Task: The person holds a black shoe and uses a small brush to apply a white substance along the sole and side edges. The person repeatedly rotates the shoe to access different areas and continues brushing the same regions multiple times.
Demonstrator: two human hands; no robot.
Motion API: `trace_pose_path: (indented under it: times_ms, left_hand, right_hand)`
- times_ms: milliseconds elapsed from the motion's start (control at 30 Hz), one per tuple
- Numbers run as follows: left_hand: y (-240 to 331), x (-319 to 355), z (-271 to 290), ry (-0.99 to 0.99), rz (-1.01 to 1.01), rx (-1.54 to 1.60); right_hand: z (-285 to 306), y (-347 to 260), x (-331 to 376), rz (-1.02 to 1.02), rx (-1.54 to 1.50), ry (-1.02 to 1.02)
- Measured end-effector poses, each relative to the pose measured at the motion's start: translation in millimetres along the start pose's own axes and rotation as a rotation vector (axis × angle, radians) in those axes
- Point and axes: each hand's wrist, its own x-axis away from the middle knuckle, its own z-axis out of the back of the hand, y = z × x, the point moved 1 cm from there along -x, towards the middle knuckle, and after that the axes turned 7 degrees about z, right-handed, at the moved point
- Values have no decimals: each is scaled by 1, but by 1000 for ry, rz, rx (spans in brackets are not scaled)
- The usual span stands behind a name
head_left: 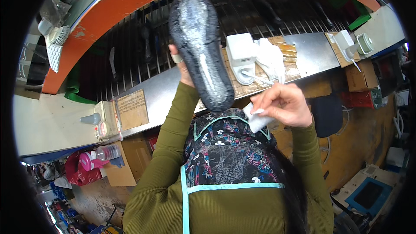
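Observation:
My left hand (184,67) is closed round the side of a black shoe upper (182,39), holding it upright over the bench edge with its underside facing me. That underside has a shiny, whitish-grey middle, and the rim is dark and fuzzy. Most of my left fingers are hidden behind it; a pale wrap circles one of them. At the right, my right hand (284,104) pinches a small white piece (258,121) that looks like folded cloth or tissue. It hangs just right of the upper's lower end, apart from it. Behind stand a white container (241,50) and a white crumpled bundle (269,58).
An orange-framed opening (97,19) with a rack of metal rods (299,26) spans the far side, with dark items on it. The metal bench strip (318,52) carries cardboard (132,109) at left and a white dispenser (344,42) at right. A clear bottle (107,152) lies lower left.

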Motion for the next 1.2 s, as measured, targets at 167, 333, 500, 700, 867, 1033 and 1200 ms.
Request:
trace_pose_path:
  times_ms: [167, 333, 500, 700, 867, 1033, 1200]
  left_hand:
    - [-7, 15, -34, -15, -11, -178]
    - [-3, 32, -41, -105, 2, -292]
    - [-1, 39, -33, 20, -62, -259]
    - [6, 46, -18, 89, -50, -247]
    - [9, 46, -12, 70, -46, -239]
    - [9, 41, -1, -14, -38, -224]
    - [9, 33, 4, 65, 8, -169]
  right_hand:
    - [-17, -1, -68, 123, 16, 230]
    - [-26, 20, -117, 158, -63, 331]
    - [-41, 31, -140, 195, 15, 458]
    - [-42, 47, -164, 372, 593, 570]
    - [-45, 63, -173, 209, 589, 593]
    - [-42, 73, -177, 104, 555, 559]
    - [-29, 81, -184, 107, 585, 520]
